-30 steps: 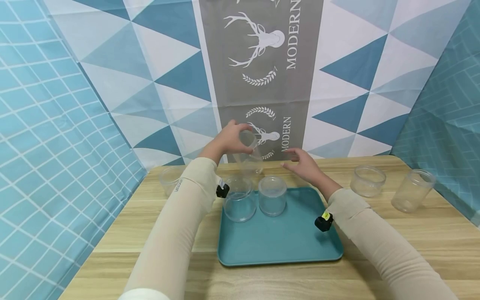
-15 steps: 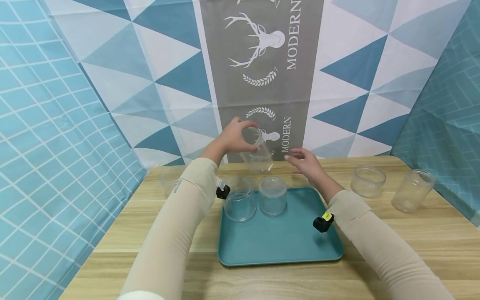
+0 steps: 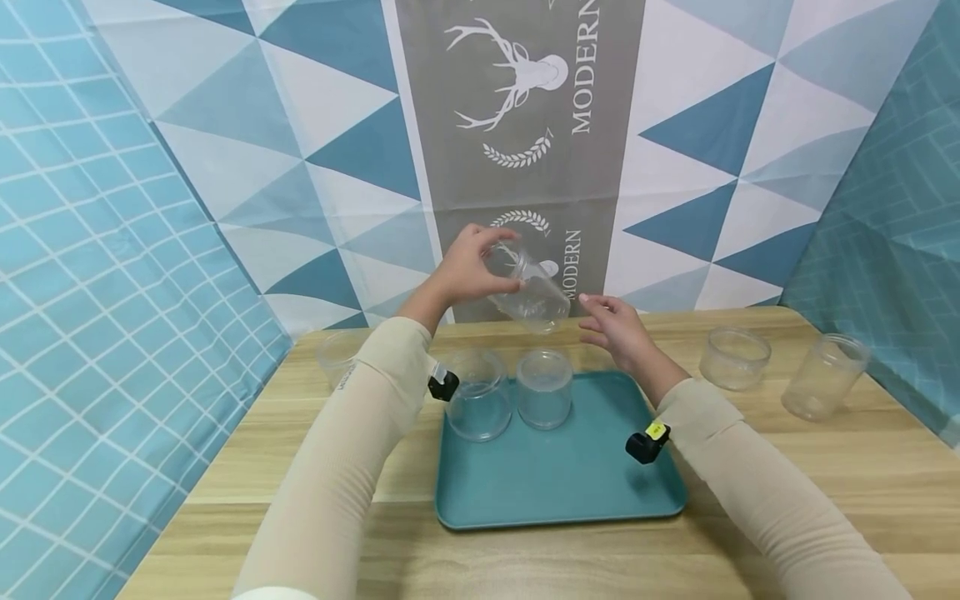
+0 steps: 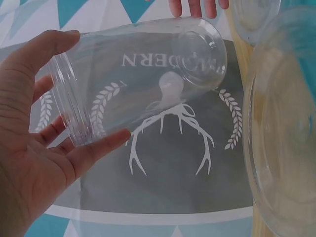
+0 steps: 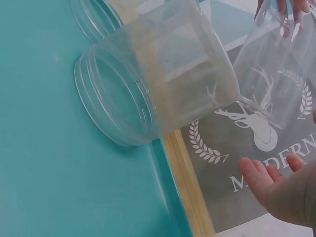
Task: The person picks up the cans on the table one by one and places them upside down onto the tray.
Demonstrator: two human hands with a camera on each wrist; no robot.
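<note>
My left hand [image 3: 467,271] grips a clear plastic jar [image 3: 538,298] by its threaded mouth, above the back of the table. Tilted, the jar has its base pointing right and down, as the left wrist view also shows. My right hand [image 3: 615,332] hovers just right of that base, with loosely bent fingers and nothing in its grasp. Beneath, two clear jars stand mouth down at the back left of the teal tray [image 3: 562,492]: a wider one [image 3: 480,404] and a narrower one [image 3: 545,396], whose threaded rim shows on the tray in the right wrist view.
On the wooden table [image 3: 315,467], a shallow clear jar [image 3: 737,360] and a taller one [image 3: 827,379] stand to the right of the tray. Another clear container [image 3: 337,357] is partly hidden behind my left sleeve. A patterned cloth [image 3: 525,183] hangs behind the table.
My left hand has lifted the jar slightly and moved it right, tipping it from near upright to a strong slant. The right hand has shifted slightly and turned its fingers.
</note>
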